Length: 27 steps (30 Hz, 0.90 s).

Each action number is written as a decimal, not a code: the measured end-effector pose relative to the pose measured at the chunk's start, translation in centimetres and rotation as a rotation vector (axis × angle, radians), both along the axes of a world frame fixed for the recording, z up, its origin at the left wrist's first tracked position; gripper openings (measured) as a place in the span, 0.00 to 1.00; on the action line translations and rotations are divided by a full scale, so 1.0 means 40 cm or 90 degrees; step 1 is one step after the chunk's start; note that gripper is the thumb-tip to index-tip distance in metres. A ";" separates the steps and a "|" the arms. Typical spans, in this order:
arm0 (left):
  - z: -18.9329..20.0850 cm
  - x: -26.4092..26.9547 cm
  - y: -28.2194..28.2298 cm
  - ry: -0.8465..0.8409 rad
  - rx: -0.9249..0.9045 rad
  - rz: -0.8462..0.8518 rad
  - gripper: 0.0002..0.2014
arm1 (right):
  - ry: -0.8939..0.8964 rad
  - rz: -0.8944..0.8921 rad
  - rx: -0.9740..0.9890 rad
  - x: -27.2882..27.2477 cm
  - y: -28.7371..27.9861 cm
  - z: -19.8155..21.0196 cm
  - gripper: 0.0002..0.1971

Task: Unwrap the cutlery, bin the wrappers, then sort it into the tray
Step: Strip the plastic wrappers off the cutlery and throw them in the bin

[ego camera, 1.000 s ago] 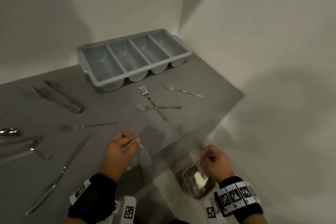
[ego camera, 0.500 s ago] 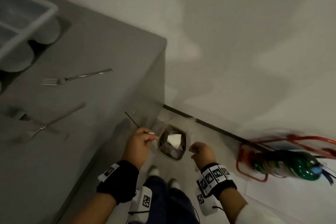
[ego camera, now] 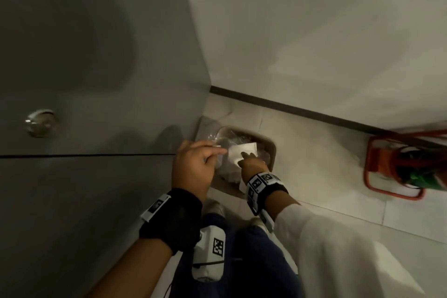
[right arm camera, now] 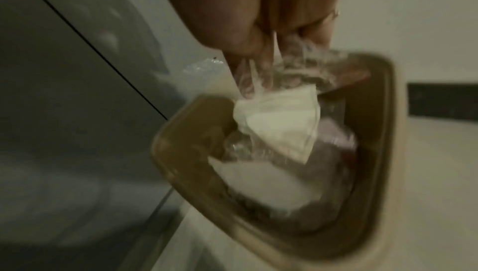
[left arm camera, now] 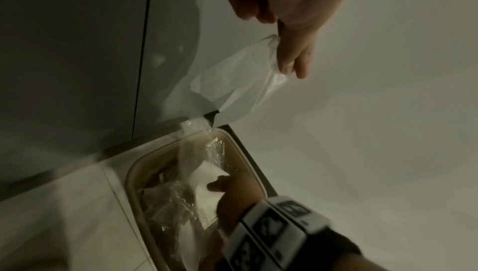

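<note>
left hand (ego camera: pixel 196 167): above the bin's (ego camera: pixel 272 152) left rim, fingers (left arm camera: pixel 294 64) curled, pinching a clear wrapper (left arm camera: pixel 232 83) hanging below them | right hand (ego camera: pixel 251 164): reaching into the bin, fingers pinching a white wrapper (right arm camera: pixel 282 120) just under the fingertips

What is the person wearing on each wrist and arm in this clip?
Left wrist: wide black band with a white printed tag, and a white box with a square code beneath. Right wrist: black band ringed with white square-code tiles. A white sleeve covers the right forearm; the left is bare.
</note>
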State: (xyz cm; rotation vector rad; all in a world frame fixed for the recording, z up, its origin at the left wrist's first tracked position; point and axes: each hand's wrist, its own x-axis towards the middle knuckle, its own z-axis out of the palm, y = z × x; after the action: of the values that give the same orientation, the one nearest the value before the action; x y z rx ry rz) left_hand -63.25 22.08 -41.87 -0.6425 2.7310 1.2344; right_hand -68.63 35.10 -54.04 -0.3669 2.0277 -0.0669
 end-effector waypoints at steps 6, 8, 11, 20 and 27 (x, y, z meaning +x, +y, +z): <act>-0.199 -0.003 0.020 -0.007 0.099 -0.017 0.16 | -0.112 0.098 0.089 0.023 0.036 -0.213 0.34; -0.230 -0.010 0.035 -0.045 0.147 -0.071 0.19 | -0.066 0.087 0.061 0.016 0.040 -0.243 0.35; -0.274 -0.028 0.069 -0.092 0.145 -0.146 0.20 | -0.060 -0.018 -0.019 0.017 0.039 -0.234 0.33; -0.470 -0.049 0.146 -0.556 0.025 -0.296 0.30 | 0.036 -0.103 -0.074 0.038 0.170 -0.053 0.27; -0.146 -0.033 0.167 -0.349 0.098 -0.223 0.20 | -0.006 -0.155 -0.003 0.089 0.300 0.202 0.26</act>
State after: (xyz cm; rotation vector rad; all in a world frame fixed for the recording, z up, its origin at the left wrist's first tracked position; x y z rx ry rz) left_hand -64.56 28.77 -47.73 -0.3872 2.1556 0.9920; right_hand -65.09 47.10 -45.97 -0.1208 2.0544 -0.2232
